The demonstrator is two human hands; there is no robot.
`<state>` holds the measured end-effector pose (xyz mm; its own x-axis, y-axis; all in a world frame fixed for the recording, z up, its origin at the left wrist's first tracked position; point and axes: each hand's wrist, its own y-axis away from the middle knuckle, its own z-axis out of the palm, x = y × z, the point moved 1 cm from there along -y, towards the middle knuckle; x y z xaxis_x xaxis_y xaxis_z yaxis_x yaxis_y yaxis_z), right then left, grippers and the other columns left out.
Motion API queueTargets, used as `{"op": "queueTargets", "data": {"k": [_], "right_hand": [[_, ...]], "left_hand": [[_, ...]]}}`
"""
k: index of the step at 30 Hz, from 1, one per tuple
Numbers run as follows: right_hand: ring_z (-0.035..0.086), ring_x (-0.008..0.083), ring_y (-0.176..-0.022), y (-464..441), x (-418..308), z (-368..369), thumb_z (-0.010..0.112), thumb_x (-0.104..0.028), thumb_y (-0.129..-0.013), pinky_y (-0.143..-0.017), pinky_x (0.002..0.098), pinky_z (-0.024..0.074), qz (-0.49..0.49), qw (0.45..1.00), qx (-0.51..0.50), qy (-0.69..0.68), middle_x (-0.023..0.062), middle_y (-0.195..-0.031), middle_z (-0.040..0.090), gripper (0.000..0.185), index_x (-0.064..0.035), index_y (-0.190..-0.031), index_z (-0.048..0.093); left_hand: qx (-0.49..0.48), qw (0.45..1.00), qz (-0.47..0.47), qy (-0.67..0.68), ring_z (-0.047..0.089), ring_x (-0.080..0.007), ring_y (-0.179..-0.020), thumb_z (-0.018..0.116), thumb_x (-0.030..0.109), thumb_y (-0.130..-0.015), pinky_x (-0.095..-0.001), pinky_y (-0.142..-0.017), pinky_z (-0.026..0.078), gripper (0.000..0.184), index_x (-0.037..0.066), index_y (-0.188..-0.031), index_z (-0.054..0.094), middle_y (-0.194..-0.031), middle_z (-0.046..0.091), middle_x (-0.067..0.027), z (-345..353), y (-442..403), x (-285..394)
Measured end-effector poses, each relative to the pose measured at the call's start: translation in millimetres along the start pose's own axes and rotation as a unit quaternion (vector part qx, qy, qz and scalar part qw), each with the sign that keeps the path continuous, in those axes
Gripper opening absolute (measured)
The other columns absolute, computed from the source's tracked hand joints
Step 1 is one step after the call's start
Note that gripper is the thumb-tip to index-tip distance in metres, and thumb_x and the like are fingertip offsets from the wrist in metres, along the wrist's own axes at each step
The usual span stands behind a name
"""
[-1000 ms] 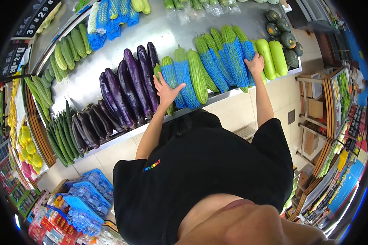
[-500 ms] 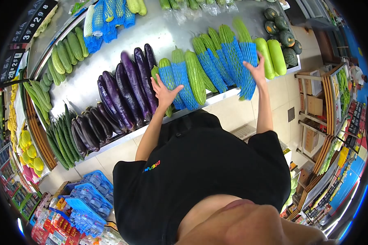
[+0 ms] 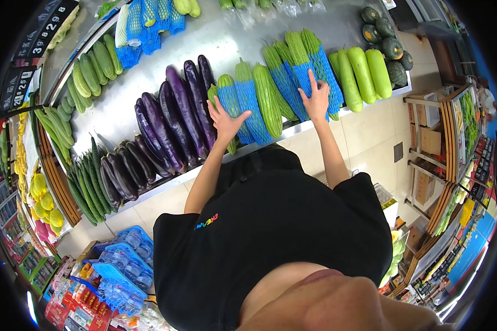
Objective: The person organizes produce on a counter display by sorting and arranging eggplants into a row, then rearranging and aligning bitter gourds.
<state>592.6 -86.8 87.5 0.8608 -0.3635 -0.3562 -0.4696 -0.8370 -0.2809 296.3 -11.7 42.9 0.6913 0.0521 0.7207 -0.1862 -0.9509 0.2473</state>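
Note:
My left hand [image 3: 225, 122] rests with spread fingers on the near ends of the green gourds in blue netting [image 3: 251, 110], just right of the long purple eggplants [image 3: 174, 110]. An un-netted ridged gourd [image 3: 268, 102] lies beside them. Farther right, my right hand [image 3: 316, 98] has its fingers apart and touches a netted gourd [image 3: 300, 58] in the right-hand group. Another netted gourd [image 3: 320, 60] lies partly behind that hand. Smooth light green gourds [image 3: 361, 74] lie to its right.
Dark round pumpkins [image 3: 392, 48] sit at the metal counter's right end. Dark short eggplants [image 3: 124, 171], cucumbers [image 3: 88, 185] and more netted gourds [image 3: 143, 25] lie to the left. Blue crates of bottles [image 3: 124, 265] stand on the floor below left; shelves [image 3: 444, 138] stand at right.
A netted gourd at the right was pulled nearer and then moved left against its group. My right hand has shifted left. The light green gourds are now more exposed. My left hand stays nearly in place.

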Motion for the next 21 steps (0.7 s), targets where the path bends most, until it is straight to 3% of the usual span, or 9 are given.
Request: {"op": "queueTargets", "data": {"k": [2, 3, 7, 11, 18, 21], "right_hand": [[0.051, 0.031, -0.102, 1.8, 0.5, 14.8, 0.076, -0.034, -0.077, -0.084, 0.0438, 0.0415, -0.044, 0.993, 0.008, 0.11, 0.0135, -0.115, 0.053, 0.078, -0.0303, -0.146, 0.04], [0.049, 0.0305, -0.107, 2.4, 3.9, 24.8, 0.073, -0.035, -0.079, -0.087, 0.0427, 0.04, -0.043, 0.988, -0.038, 0.145, 0.0133, -0.121, 0.051, 0.074, -0.0322, -0.145, 0.039], [0.049, 0.0305, -0.11, 6.2, 3.9, 46.5, 0.073, -0.03, -0.08, -0.088, 0.0432, 0.0403, -0.029, 0.989, -0.062, 0.129, 0.0139, -0.123, 0.051, 0.075, -0.0303, -0.146, 0.037], [0.049, 0.0312, -0.109, 4.3, 6.5, 44.5, 0.073, -0.026, -0.08, -0.088, 0.0434, 0.0411, -0.037, 0.994, -0.024, 0.096, 0.0146, -0.124, 0.051, 0.074, -0.0279, -0.145, 0.039], [0.049, 0.0326, -0.11, 3.2, -2.9, 50.2, 0.071, -0.027, -0.081, -0.088, 0.0456, 0.0418, -0.091, 0.989, -0.051, 0.106, 0.0167, -0.126, 0.05, 0.061, -0.0273, -0.137, 0.047], [0.05, 0.0354, -0.106, 8.6, -38.1, 35.6, 0.069, -0.027, -0.085, -0.088, 0.0466, 0.0422, -0.09, 0.996, 0.018, -0.001, 0.0183, -0.121, 0.052, 0.052, -0.0166, -0.132, 0.051]], "left_hand": [[0.0, 1.0, -0.002, -0.002, 0.003, -0.0429, -0.144, 0.082, 0.064, -0.059, -0.0665, -0.103, 0.026, 0.136, 0.007, -0.153, 0.001, -0.156, -0.004, -0.0259, 1.6, 0.4, -1.3], [-0.003, 1.0, -0.006, -0.005, 0.003, -0.0429, -0.144, 0.082, 0.064, -0.059, -0.066, -0.104, 0.026, 0.136, 0.007, -0.153, 0.001, -0.156, -0.004, -0.026, 0.7, 1.0, 0.4], [-0.004, 1.0, -0.012, -0.021, 0.008, -0.0435, -0.143, 0.082, 0.063, -0.06, -0.0596, -0.107, 0.027, 0.135, 0.007, -0.153, 0.002, -0.155, -0.002, -0.0274, -4.6, 1.9, 5.6], [-0.007, 1.0, -0.01, -0.021, 0.007, -0.0435, -0.144, 0.082, 0.064, -0.059, -0.0611, -0.106, 0.027, 0.136, 0.007, -0.153, 0.002, -0.155, -0.003, -0.0266, -4.1, 1.4, 3.1], [-0.021, 1.0, -0.015, -0.008, 0.003, -0.0451, -0.144, 0.08, 0.067, -0.058, -0.0649, -0.105, 0.023, 0.139, 0.002, -0.152, 0.001, -0.154, -0.003, -0.0299, -5.8, 1.7, 6.3], [-0.013, 1.0, -0.009, -0.01, 0.005, -0.0448, -0.144, 0.081, 0.065, -0.059, -0.064, -0.105, 0.025, 0.137, 0.003, -0.152, 0.002, -0.155, -0.003, -0.0291, -6.0, 1.3, 6.8]]}}
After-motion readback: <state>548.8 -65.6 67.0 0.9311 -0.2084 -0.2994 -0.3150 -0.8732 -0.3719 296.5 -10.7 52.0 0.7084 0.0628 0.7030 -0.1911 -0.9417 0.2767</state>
